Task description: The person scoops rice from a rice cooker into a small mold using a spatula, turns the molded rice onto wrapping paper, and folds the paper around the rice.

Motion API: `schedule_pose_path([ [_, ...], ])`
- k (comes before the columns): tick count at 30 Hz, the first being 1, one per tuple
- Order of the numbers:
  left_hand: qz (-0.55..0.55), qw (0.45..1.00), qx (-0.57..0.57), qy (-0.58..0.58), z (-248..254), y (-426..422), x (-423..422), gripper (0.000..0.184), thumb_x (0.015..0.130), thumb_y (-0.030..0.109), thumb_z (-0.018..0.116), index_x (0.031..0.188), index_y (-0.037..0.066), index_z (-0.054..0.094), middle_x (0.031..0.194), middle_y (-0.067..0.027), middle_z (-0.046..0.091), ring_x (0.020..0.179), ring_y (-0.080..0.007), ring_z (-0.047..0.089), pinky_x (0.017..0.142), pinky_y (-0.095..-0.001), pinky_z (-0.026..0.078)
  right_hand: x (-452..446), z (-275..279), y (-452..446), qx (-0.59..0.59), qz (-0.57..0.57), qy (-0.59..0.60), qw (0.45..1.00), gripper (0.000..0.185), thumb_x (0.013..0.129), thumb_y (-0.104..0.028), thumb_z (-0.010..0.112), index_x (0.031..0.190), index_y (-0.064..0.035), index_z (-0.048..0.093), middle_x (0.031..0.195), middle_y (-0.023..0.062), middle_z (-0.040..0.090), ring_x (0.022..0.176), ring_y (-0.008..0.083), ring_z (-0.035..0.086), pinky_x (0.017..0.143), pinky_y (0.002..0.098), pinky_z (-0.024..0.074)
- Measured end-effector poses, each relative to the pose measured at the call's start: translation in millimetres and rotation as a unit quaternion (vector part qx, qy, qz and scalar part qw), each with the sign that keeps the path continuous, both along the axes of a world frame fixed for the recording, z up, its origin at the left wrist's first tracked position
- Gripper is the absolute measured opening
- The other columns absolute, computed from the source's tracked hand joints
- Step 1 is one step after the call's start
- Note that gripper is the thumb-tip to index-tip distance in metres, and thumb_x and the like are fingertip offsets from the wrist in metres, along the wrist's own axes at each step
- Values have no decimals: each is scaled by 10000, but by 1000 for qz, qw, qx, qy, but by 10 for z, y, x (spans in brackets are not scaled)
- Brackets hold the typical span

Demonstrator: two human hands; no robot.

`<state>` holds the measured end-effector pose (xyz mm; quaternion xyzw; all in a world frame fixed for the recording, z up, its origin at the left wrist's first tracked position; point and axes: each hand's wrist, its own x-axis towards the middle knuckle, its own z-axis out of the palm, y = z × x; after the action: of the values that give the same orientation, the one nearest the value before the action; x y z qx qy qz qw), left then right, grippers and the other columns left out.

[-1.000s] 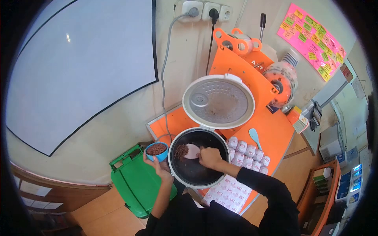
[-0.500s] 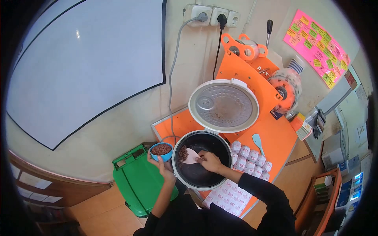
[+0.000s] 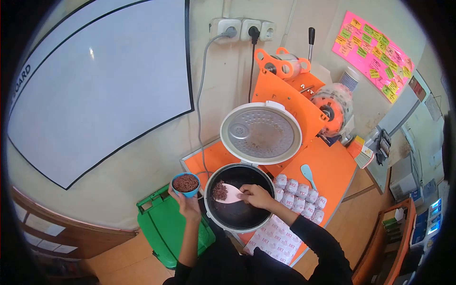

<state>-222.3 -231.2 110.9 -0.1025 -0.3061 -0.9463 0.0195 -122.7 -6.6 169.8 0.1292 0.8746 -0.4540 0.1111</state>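
Observation:
My left hand (image 3: 189, 205) is wrapped round a small blue bowl (image 3: 191, 194) heaped with reddish-brown rice (image 3: 185, 182), held just left of the rice cooker's rim. Over the dark inner pot, my right hand (image 3: 256, 195) grips a pale pink rice paddle (image 3: 231, 194). A clump of the same rice (image 3: 220, 191) is at the paddle's left end; whether it rests wholly on the blade I cannot tell. The rice cooker (image 3: 207, 209) stands on the orange table with its lid (image 3: 270, 130) raised behind the pot.
Rows of paper-wrapped packets (image 3: 298, 203) and printed wrapping paper (image 3: 275, 241) lie right of the cooker. Beyond them is a light blue paddle (image 3: 308, 174). An orange machine (image 3: 289, 102) stands behind the lid, and a green bin (image 3: 166, 228) is on the left.
The bowl has moved slightly left, away from the cooker's rim, and tipped a little. The paddle is still inside the pot with rice at its end. The camera view has shifted slightly.

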Motion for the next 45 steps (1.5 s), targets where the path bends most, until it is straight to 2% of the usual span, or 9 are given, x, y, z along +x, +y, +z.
schedule_pose_path([
  [5, -119, 988, -97, 34, 503, -178, -15, 717, 903, 450, 584, 1437, 125, 233, 1372, -130, 389, 1281, -298, 429, 1033, -501, 396, 264, 413, 124, -127, -22, 12, 992, 236, 905, -254, 623, 960, -25, 634, 645, 64, 630, 571, 145, 632, 524, 295, 460],
  [7, -185, 966, -176, 45, 746, -108, 133, 655, 917, 464, 544, 1409, 128, 274, 1279, -114, 477, 1082, -279, 557, 764, -398, 501, 386, 613, 119, -147, -36, 34, 988, 222, 909, -239, 622, 961, -23, 628, 628, 53, 615, 552, 133, 621, 496, 283, 452],
  [9, -236, 950, -192, 65, 736, -56, 213, 657, 925, 466, 537, 1419, 131, 263, 1288, -104, 470, 1086, -262, 552, 765, -383, 502, 518, 832, 106, -137, -93, 77, 983, 256, 908, -259, 619, 989, -16, 617, 596, 59, 597, 534, 139, 618, 494, 304, 461],
  [11, -320, 926, -199, 16, 861, 77, 392, 689, 920, 443, 570, 1444, 141, 241, 1329, -118, 430, 1121, -243, 536, 780, -367, 508, 625, 1045, -16, -43, -124, 92, 987, 240, 894, -263, 607, 965, -34, 604, 591, 103, 604, 528, 223, 638, 506, 368, 486],
  [13, -345, 916, -197, 49, 882, 237, 496, 635, 952, 399, 542, 1446, 150, 230, 1303, -107, 440, 1066, -217, 554, 759, -341, 497, 714, 1062, -151, 330, -115, 224, 910, 196, 868, -252, 623, 968, -84, 607, 583, 145, 598, 531, 297, 638, 487, 402, 488],
  [21, -296, 902, -314, 17, 1002, 615, 788, 498, 1014, 351, 448, 1428, 176, 232, 1152, -85, 495, 899, -162, 555, 651, -269, 453, 987, 841, -631, 437, -59, 263, 858, 257, 739, -99, 598, 966, -11, 517, 608, 94, 580, 517, 260, 634, 466, 372, 491],
  [29, -467, 823, -323, 17, 1197, 518, 445, 420, 1003, 329, 469, 1387, 215, 342, 1076, -88, 531, 789, -171, 574, 623, -276, 477, 1005, 777, -608, 531, 33, 302, 791, 229, 756, -93, 582, 945, 22, 520, 611, 68, 566, 495, 187, 599, 476, 286, 469],
  [39, -448, 885, -125, -30, 998, 312, 315, 618, 927, 466, 527, 1422, 163, 314, 1204, -148, 540, 850, -333, 643, 647, -348, 545, 1026, 1103, -379, 490, -144, 350, 785, 309, 815, -111, 600, 1121, -63, 586, 606, 50, 558, 505, 222, 599, 450, 338, 420],
  [45, -463, 868, -168, 56, 1031, 280, 379, 790, 850, 436, 631, 1469, 123, 254, 1353, -130, 444, 1154, -309, 544, 859, -431, 518, 771, 1208, -384, 96, -197, 364, 905, 312, 950, -145, 520, 1257, -99, 555, 695, 114, 615, 522, 177, 585, 477, 316, 420],
])
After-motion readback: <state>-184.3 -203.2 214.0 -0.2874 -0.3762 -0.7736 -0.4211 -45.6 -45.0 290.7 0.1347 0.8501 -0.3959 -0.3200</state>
